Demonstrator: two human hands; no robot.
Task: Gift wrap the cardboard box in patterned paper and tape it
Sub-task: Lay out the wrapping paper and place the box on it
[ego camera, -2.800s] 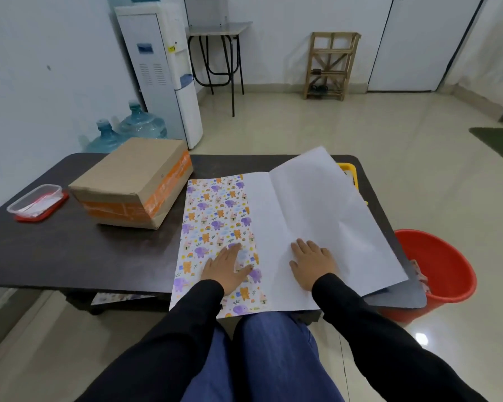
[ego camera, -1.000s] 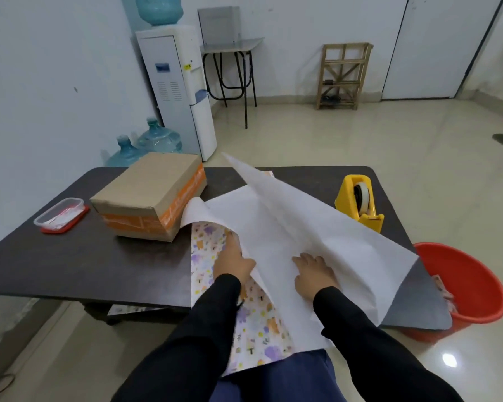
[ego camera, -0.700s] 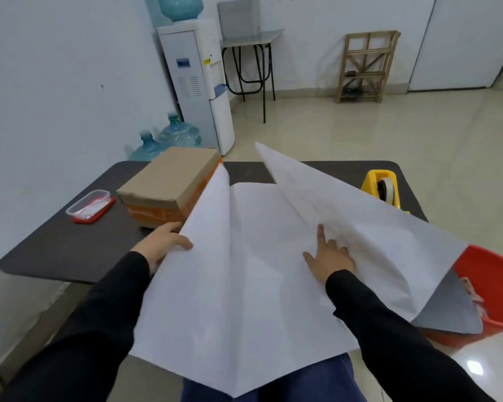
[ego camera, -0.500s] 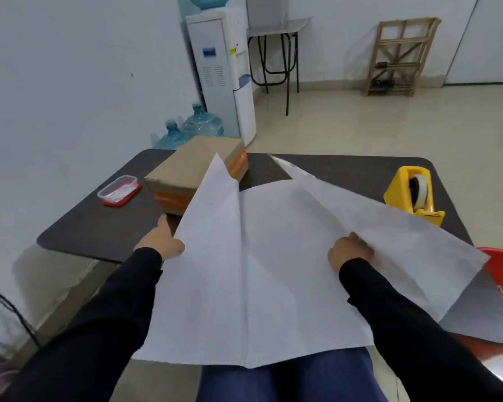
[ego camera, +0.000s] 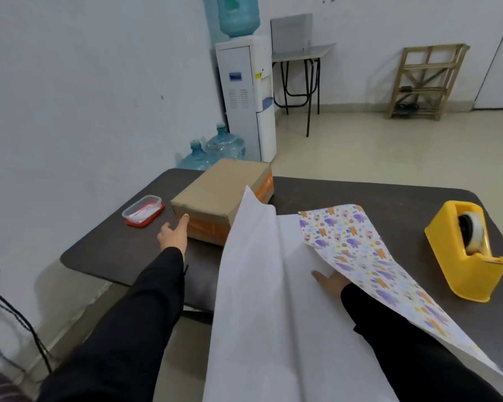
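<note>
- Nearest, the patterned paper (ego camera: 267,300) lies white side up over the table (ego camera: 114,250) edge, right flap folded back
- right hand (ego camera: 330,281) rests on it, seemingly flat, fingers under the flap
- left hand (ego camera: 173,236), fingers straight and holding nothing, reaches the cardboard box (ego camera: 224,192) at the table's left
- tape dispenser (ego camera: 468,253) stands at the right

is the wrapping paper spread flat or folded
Partly folded: the wrapping paper lies white side up, its right flap turned over showing the pattern, its left edge raised.

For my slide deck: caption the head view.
Left hand reaches for the brown cardboard box; right hand on white-backed patterned wrapping paper, yellow tape dispenser alongside.
</note>
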